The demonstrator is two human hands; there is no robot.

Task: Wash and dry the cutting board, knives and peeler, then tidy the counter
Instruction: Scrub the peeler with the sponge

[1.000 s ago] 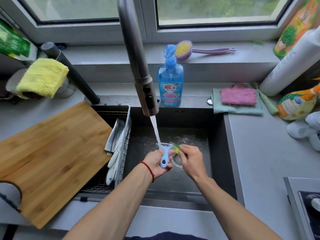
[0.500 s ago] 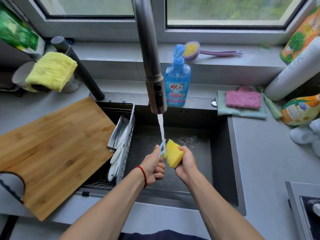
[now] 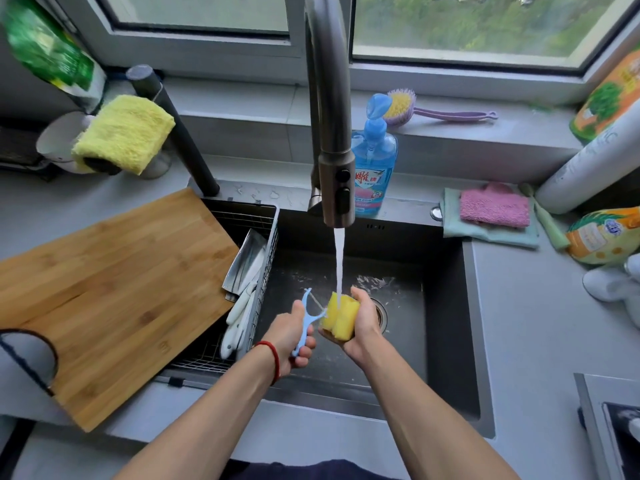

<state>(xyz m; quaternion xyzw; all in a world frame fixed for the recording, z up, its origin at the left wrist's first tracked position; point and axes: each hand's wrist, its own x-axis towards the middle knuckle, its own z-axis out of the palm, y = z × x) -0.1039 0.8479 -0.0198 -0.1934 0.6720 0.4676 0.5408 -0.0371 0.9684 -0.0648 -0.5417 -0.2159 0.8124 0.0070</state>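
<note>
Over the dark sink (image 3: 446,306), the left hand (image 3: 289,337) grips a light-blue plastic peeler (image 3: 305,320); the right hand (image 3: 362,325) squeezes a yellow sponge (image 3: 339,315) under running water (image 3: 339,261).

A blue dish-soap bottle (image 3: 373,168) stands behind the sink, partly hidden by the grey faucet (image 3: 329,116). On the sill lies a purple-handled brush (image 3: 433,110). A pink cloth (image 3: 494,207) rests on a folded teal cloth (image 3: 491,233) right of the sink. A yellow cloth (image 3: 123,133) hangs at the left.

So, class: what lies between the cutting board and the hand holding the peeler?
In the head view, the wire rack holding the knives lies between the cutting board and the left hand gripping the peeler.
</note>
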